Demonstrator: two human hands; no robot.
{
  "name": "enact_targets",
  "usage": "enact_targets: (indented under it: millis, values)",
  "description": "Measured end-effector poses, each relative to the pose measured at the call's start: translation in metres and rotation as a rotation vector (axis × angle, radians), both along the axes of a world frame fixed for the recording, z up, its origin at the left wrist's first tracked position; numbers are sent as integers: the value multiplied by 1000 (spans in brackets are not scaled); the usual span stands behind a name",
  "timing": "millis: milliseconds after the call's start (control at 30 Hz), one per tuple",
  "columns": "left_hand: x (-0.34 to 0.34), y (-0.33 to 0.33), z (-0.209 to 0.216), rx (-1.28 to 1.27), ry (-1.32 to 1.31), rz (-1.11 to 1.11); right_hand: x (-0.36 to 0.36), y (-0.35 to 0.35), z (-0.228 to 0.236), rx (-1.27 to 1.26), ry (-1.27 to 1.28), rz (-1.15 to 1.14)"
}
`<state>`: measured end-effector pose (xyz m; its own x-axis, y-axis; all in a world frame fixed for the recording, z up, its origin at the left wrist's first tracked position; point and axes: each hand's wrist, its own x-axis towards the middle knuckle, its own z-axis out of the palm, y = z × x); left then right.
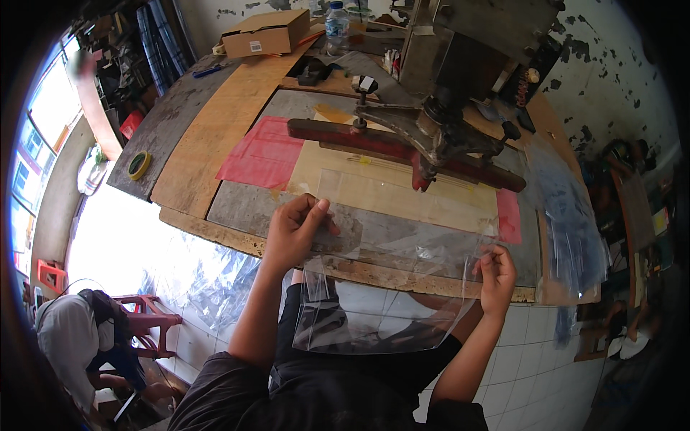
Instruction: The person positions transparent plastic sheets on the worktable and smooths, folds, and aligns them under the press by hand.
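A clear plastic sheet (388,320) hangs in front of me over the table's near edge and above my lap. My left hand (293,228) is closed, thumb against fingers, at the sheet's left side. Its right side is pinched between the fingers of my right hand (497,279). Just beyond my hands, a yellowish sheet (431,208) lies on the grey plate (248,203) of a press, with a pink-red sheet (262,151) at its left and another red piece (509,215) at its right. Over these stands the press's dark red bar (323,132).
The press column (460,72) rises at the back. A cardboard box (266,34), a water bottle (336,29) and a yellow tape roll (139,165) sit around the table. Stacked clear plastic (571,230) covers the right side. A person (72,345) bends low at left, beside a red stool (154,323).
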<state>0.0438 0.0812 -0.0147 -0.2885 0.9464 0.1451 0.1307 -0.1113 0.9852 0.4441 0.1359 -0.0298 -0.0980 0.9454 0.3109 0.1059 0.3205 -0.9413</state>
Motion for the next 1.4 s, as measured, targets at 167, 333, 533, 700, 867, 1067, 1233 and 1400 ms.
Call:
enact_targets:
  millis: [167, 333, 533, 700, 867, 1067, 1233, 1400]
  values:
    - [-1, 0, -4, -8, 21, 29, 1, 0, -1, 1, -7, 0]
    - [-1, 2, -8, 24, -7, 25, 0, 0, -1, 1, 5, -4]
    - [2, 0, 1, 31, -14, 26, 1, 0, -2, -3, -3, 10]
    - [1, 0, -2, 25, -35, 24, 0, 1, -3, 4, 24, -10]
    - [0, 0, -2, 22, -15, 18, -1, 1, -2, 10, 15, -15]
    - [1, 0, 1, 29, -22, 16, 6, 3, -10, -2, -16, -32]
    - [0, -1, 1, 22, -21, 17, 7, 3, -11, -24, -40, -36]
    - [0, -1, 1, 22, 1, 15, 6, 2, -9, -34, -49, -57]
